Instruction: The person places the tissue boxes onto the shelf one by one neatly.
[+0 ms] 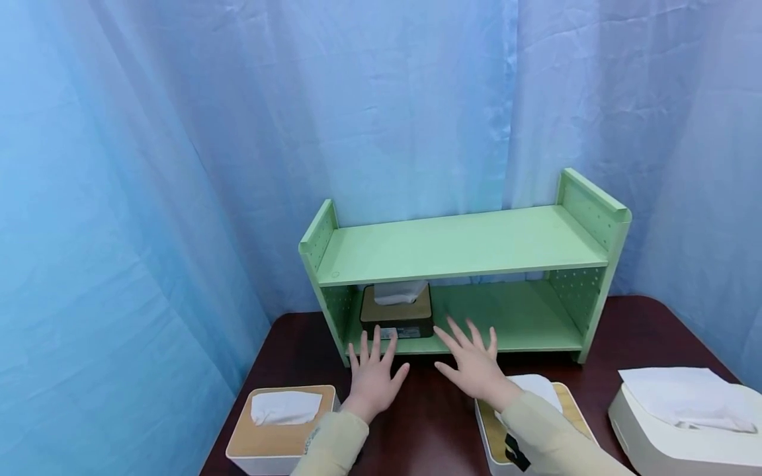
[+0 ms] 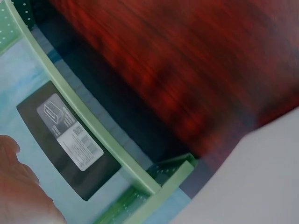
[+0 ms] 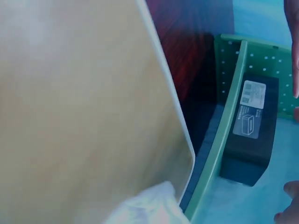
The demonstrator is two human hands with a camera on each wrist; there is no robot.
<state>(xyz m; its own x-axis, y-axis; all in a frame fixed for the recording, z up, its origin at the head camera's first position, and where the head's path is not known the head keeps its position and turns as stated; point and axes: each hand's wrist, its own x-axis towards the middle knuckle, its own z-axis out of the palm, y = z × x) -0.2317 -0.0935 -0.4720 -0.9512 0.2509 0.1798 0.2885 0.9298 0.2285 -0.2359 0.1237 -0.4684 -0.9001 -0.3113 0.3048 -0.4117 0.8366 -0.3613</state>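
Observation:
A dark tissue box (image 1: 396,311) with a wooden lid and a white tissue sits at the left end of the lower tier of a green two-tier shelf (image 1: 464,244). My left hand (image 1: 374,380), fingers spread and holding nothing, is just in front of that box. To its right, my right hand (image 1: 474,365) also has its fingers spread and grips nothing, over the front of the lower tier. In the left wrist view the box's label (image 2: 70,132) shows, with part of the left hand at the lower left edge. The right wrist view shows the same dark box (image 3: 250,133) and fingertips at its right edge.
On the dark red table (image 1: 417,433), a wood-topped white tissue box (image 1: 286,439) stands left of the left forearm. Another wood-topped tissue box (image 1: 571,400) lies partly under the right forearm. A large white tissue box (image 1: 684,443) stands at the right. Blue curtains (image 1: 387,112) hang behind.

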